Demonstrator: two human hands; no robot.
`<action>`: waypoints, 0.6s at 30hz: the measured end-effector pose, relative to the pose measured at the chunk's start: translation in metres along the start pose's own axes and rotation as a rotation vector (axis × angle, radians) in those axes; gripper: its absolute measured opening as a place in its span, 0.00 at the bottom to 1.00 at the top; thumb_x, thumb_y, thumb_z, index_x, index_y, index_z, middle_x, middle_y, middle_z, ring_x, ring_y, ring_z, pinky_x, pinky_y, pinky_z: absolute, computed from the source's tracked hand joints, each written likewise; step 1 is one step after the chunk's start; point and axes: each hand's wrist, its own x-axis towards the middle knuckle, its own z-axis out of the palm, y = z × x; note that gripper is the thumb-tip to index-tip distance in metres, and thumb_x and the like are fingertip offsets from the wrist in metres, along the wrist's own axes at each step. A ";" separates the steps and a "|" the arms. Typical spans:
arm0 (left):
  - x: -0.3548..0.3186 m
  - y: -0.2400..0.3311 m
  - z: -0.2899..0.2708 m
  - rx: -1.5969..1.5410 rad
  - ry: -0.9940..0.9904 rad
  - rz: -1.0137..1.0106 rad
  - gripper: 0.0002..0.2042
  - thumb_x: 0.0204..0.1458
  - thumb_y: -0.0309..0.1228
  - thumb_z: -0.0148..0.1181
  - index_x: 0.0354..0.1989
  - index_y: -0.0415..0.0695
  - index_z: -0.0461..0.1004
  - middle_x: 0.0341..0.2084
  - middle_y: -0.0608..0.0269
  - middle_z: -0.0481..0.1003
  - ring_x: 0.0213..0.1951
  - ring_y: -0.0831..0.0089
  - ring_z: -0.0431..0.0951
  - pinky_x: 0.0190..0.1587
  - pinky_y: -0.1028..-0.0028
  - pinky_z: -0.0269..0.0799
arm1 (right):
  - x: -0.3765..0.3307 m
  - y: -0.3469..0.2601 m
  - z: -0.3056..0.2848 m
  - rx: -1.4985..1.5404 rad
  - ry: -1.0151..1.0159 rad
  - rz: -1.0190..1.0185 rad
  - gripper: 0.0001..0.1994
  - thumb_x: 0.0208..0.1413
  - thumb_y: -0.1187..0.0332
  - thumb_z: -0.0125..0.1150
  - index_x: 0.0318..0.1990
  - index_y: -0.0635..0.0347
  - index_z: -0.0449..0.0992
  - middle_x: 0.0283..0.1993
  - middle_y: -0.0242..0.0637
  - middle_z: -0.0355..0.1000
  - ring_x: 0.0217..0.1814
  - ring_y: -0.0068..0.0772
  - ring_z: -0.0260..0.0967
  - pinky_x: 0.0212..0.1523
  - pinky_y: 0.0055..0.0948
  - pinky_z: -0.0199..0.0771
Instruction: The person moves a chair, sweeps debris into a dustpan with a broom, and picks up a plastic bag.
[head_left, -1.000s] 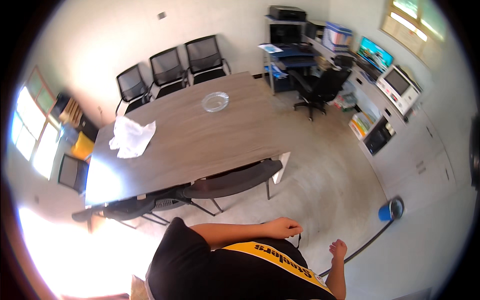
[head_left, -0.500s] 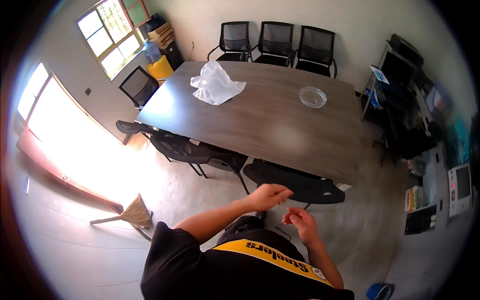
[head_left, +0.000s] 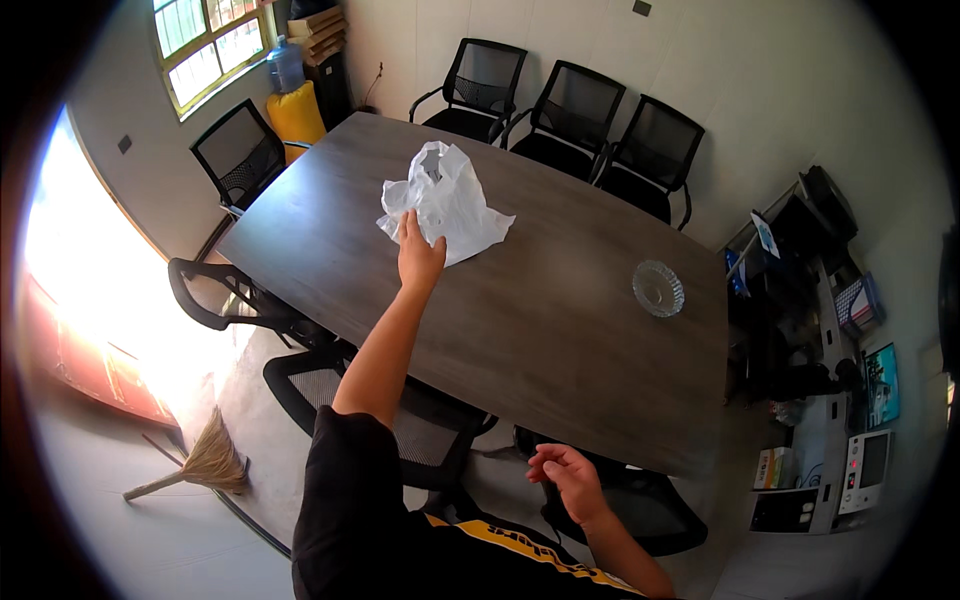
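A crumpled white plastic bag stands on the far left half of the dark wooden table. Stretched out over the tabletop, my left hand reaches the bag's near side. Its fingers are extended with the thumb apart, and its fingertips overlap the bag; whether they touch it I cannot tell. Closer to my body, my right hand hangs in front of the table's near edge, loosely curled, fingers partly apart, with nothing visible in it. A clear glass bowl sits toward the table's right end.
Black mesh chairs line the far wall, and others stand along the near edge. A straw broom lies on the floor at left. On the right is a desk with a white device. A water jug is by the window.
My left hand has gone from near my body out to the bag, its fingers straightening. The view has shifted closer to the table. My right hand stays near my body.
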 end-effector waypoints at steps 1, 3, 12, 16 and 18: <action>0.022 -0.017 0.009 0.104 0.016 0.029 0.37 0.51 0.31 0.63 0.70 0.41 0.54 0.68 0.49 0.57 0.61 0.56 0.69 0.52 0.61 0.75 | 0.019 -0.002 0.007 -0.042 -0.012 0.005 0.15 0.64 0.75 0.53 0.57 0.67 0.70 0.49 0.40 0.73 0.47 0.30 0.74 0.52 0.31 0.75; 0.049 -0.031 0.017 0.196 0.105 0.067 0.26 0.51 0.29 0.61 0.60 0.39 0.67 0.61 0.52 0.68 0.58 0.53 0.72 0.52 0.57 0.74 | 0.048 -0.010 0.026 -0.103 0.001 0.003 0.15 0.65 0.75 0.53 0.58 0.67 0.70 0.49 0.39 0.73 0.47 0.30 0.73 0.52 0.31 0.75; -0.057 0.105 -0.022 -0.341 -0.405 0.882 0.07 0.41 0.25 0.64 0.31 0.47 0.78 0.25 0.62 0.73 0.34 0.59 0.73 0.43 0.61 0.69 | 0.098 -0.018 0.008 -0.583 0.363 -0.219 0.39 0.53 0.72 0.68 0.71 0.61 0.53 0.63 0.45 0.60 0.59 0.37 0.66 0.56 0.33 0.71; -0.090 0.194 -0.110 -0.718 -0.651 1.124 0.13 0.37 0.23 0.67 0.35 0.44 0.80 0.25 0.66 0.71 0.29 0.63 0.68 0.39 0.66 0.68 | 0.083 -0.067 -0.026 -1.315 0.604 -0.578 0.53 0.43 0.65 0.77 0.73 0.64 0.44 0.70 0.56 0.50 0.71 0.57 0.52 0.68 0.49 0.57; -0.105 0.228 -0.142 -0.894 -0.773 1.194 0.12 0.37 0.21 0.66 0.34 0.42 0.81 0.23 0.65 0.70 0.27 0.63 0.66 0.41 0.64 0.70 | 0.047 -0.079 -0.047 -1.399 0.697 -0.641 0.53 0.42 0.60 0.76 0.72 0.67 0.46 0.72 0.60 0.48 0.72 0.62 0.50 0.71 0.50 0.50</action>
